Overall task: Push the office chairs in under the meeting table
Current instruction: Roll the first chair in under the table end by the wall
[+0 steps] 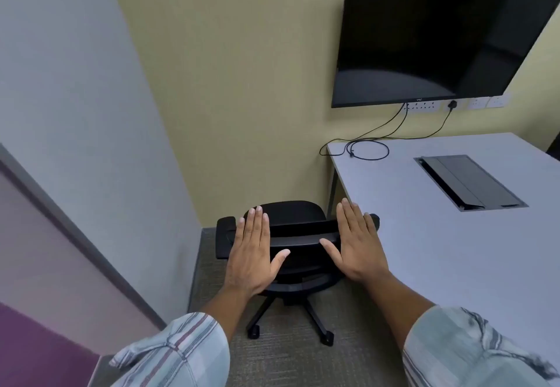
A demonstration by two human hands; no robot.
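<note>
A black office chair (295,229) on castors stands on the carpet in the room's corner, just left of the grey meeting table (439,250). Its backrest top faces me and its right armrest lies at the table's edge. My left hand (253,253) hovers flat, palm down, over the left side of the backrest. My right hand (356,242) is flat too, over the right side of the backrest near the table's edge. Neither hand grips anything; whether they touch the chair I cannot tell.
A dark wall screen (436,32) hangs above the table's far end, with cables (368,149) trailing onto the tabletop. A black cable box lid (469,182) is set into the table. Walls close in on the left and behind the chair.
</note>
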